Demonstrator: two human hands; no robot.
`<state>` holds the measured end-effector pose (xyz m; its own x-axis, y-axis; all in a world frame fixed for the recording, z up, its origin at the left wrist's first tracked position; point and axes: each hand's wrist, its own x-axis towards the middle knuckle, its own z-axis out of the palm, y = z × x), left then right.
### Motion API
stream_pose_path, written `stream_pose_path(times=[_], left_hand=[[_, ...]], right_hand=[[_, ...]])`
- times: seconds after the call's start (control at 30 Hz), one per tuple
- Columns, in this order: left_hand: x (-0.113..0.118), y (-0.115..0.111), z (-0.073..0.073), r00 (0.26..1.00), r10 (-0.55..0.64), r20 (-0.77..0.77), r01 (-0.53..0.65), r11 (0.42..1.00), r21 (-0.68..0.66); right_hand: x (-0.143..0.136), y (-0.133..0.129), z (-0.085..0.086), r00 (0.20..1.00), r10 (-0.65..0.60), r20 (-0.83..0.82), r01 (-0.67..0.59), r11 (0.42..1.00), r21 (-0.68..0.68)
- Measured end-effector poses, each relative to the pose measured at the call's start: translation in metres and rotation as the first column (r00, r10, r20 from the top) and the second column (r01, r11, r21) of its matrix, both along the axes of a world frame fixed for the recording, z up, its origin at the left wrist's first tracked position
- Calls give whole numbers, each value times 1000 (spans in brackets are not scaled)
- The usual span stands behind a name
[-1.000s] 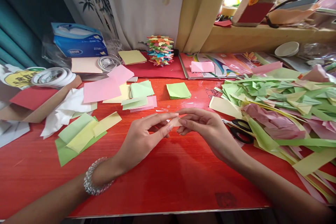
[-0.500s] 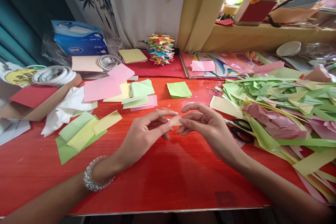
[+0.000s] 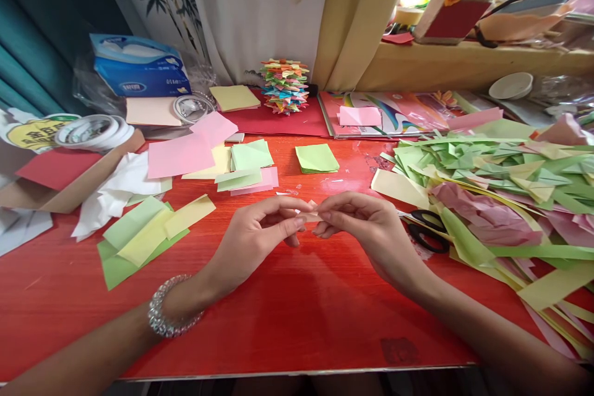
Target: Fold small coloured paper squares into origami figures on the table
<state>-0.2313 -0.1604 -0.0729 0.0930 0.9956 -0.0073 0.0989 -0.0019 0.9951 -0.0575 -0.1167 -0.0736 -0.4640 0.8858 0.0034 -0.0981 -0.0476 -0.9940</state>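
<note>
Between my two hands, above the red table [image 3: 297, 322], is a small folded piece of pale pinkish paper [image 3: 310, 216]. My left hand [image 3: 260, 226] pinches its left end between thumb and fingers. On the other end, the thumb and fingertips of my right hand [image 3: 359, 216] are closed. Most of the paper is covered by fingertips, so its folded shape is hard to make out. Just beyond the hands lies a stack of green paper squares [image 3: 317, 159]. Black-handled scissors [image 3: 427, 230] rest beside my right wrist, partly under paper.
Loose green and yellow sheets [image 3: 143, 235] and pink sheets [image 3: 180, 154] lie at left. A heap of folded green pieces [image 3: 501, 167] and paper strips covers the right side. At the back stand a colourful folded-paper tower [image 3: 284, 88] and a blue tissue pack [image 3: 142, 68].
My right fingers have come down and closed onto the paper's right end; its upper edge now looks folded. My left hand has hardly moved.
</note>
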Motion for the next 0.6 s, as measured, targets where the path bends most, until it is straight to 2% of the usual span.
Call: stream_pose_path(times=[0.2,0.37,0.6], left_hand=[[-1,1,-1,997,18,70,-17,1000,-20],[0,0,0,995,33,97,-32,999,-15],[2,-3,5,1000,18,-5,-18,1000,18]], right_hand=[[0,-1,1,998,61,-22,-63,995,-84],[-2,-2,2,999,24,-41,-32,980,-195],[-2,-1,1,993,120,-6,-118,966,-230]])
